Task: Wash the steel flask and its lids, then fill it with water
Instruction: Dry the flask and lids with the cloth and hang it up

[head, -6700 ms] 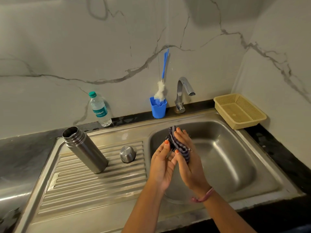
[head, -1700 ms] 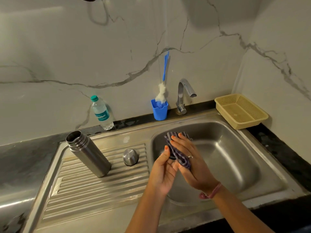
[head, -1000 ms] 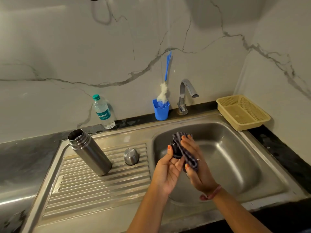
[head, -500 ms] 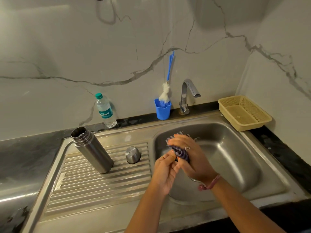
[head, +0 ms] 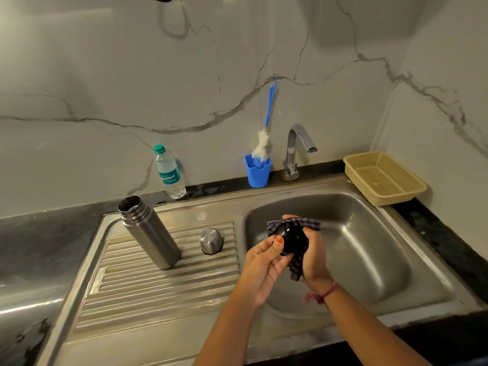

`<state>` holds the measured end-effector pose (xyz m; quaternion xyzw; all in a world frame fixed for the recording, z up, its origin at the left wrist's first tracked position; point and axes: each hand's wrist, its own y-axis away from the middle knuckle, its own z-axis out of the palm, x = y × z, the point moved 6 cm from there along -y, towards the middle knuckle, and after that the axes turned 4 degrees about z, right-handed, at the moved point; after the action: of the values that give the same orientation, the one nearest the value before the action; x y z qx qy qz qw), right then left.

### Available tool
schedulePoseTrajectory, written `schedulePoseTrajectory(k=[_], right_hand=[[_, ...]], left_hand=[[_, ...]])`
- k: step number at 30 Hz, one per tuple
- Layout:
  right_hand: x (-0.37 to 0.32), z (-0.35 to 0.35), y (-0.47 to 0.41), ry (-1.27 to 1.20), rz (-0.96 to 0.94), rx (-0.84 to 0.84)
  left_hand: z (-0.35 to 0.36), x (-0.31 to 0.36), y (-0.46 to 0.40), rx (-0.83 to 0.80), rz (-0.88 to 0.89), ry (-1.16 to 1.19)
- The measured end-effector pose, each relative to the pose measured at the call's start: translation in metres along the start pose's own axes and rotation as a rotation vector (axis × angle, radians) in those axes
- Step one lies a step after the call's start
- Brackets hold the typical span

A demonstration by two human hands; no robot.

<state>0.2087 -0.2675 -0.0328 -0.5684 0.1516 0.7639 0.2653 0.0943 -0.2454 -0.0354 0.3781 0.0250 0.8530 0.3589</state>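
The open steel flask (head: 149, 233) stands uncapped on the ribbed drainboard (head: 148, 281) at the left. A steel cup lid (head: 210, 240) sits upside down beside it. Over the sink basin (head: 369, 247), my left hand (head: 261, 265) pinches a black inner lid (head: 290, 237) with thumb and fingers. My right hand (head: 313, 256) holds a dark checked cloth (head: 297, 265) wrapped behind and around that lid. Part of the lid is hidden by the cloth.
A tap (head: 297, 149) stands behind the basin, no water running. A blue cup (head: 257, 171) holds a bottle brush (head: 265, 133). A plastic water bottle (head: 169, 173) stands by the wall. A yellow mesh basket (head: 384, 177) sits at the right.
The cloth has opened away from the front of the black lid, which now shows between my hands. My right hand has turned from over the lid to its right side.
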Motion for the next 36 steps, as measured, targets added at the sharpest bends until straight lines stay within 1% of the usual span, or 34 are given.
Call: schedulePoseTrajectory(k=[2, 5, 7, 10, 11, 13, 14, 15, 17, 18, 19, 21, 22, 25, 27, 31, 34, 36], right_hand=[[-0.007, 0.006, -0.005, 0.06, 0.039, -0.057], [-0.016, 0.017, -0.002, 0.132, -0.043, -0.159], [-0.022, 0.023, 0.003, 0.239, -0.203, -0.212], [-0.022, 0.036, 0.015, 0.676, -0.564, -0.318], [-0.018, 0.04, 0.019, 0.764, -0.647, -0.35], [-0.014, 0.045, 0.022, 0.775, -0.692, -0.377], [-0.011, 0.044, 0.022, 0.737, -0.668, -0.36], [-0.009, 0.043, 0.02, 0.661, -0.593, -0.324], [-0.002, 0.04, 0.014, 0.408, -0.286, -0.192], [0.003, 0.039, 0.012, 0.284, -0.115, -0.106], [0.01, 0.038, 0.011, 0.216, 0.026, -0.021], [0.02, 0.039, 0.012, 0.221, 0.21, 0.09], [0.02, 0.041, 0.014, 0.254, 0.268, 0.11], [0.018, 0.046, 0.016, 0.445, 0.354, 0.071], [0.014, 0.052, 0.015, 0.572, 0.366, 0.01], [0.008, 0.06, 0.011, 0.745, 0.37, -0.07], [0.007, 0.059, 0.01, 0.735, 0.39, -0.062], [0.011, 0.057, 0.01, 0.681, 0.418, -0.047]], left_hand=[[-0.005, 0.006, 0.0, 0.018, 0.023, -0.057], [-0.011, 0.012, 0.0, 0.047, 0.09, -0.15], [-0.013, 0.013, 0.0, 0.069, 0.14, -0.226], [-0.021, 0.007, 0.003, 0.14, 0.15, -0.222], [-0.026, 0.004, 0.004, 0.174, 0.126, -0.19], [-0.031, -0.001, 0.007, 0.197, 0.076, -0.129], [-0.032, -0.002, 0.009, 0.193, 0.067, -0.11], [-0.033, -0.003, 0.011, 0.185, 0.078, -0.103], [-0.037, 0.001, 0.012, 0.178, 0.177, -0.152], [-0.039, 0.005, 0.013, 0.184, 0.246, -0.23], [-0.042, 0.009, 0.014, 0.2, 0.314, -0.35], [-0.048, 0.022, 0.016, 0.226, 0.461, -0.651], [-0.049, 0.029, 0.017, 0.211, 0.549, -0.813], [-0.051, 0.044, 0.017, 0.057, 0.793, -1.235], [-0.058, 0.048, 0.017, -0.018, 0.869, -1.386], [-0.067, 0.053, 0.024, -0.104, 1.012, -1.454], [-0.068, 0.058, 0.028, -0.116, 1.057, -1.481], [-0.08, 0.066, 0.026, -0.06, 1.044, -1.507]])
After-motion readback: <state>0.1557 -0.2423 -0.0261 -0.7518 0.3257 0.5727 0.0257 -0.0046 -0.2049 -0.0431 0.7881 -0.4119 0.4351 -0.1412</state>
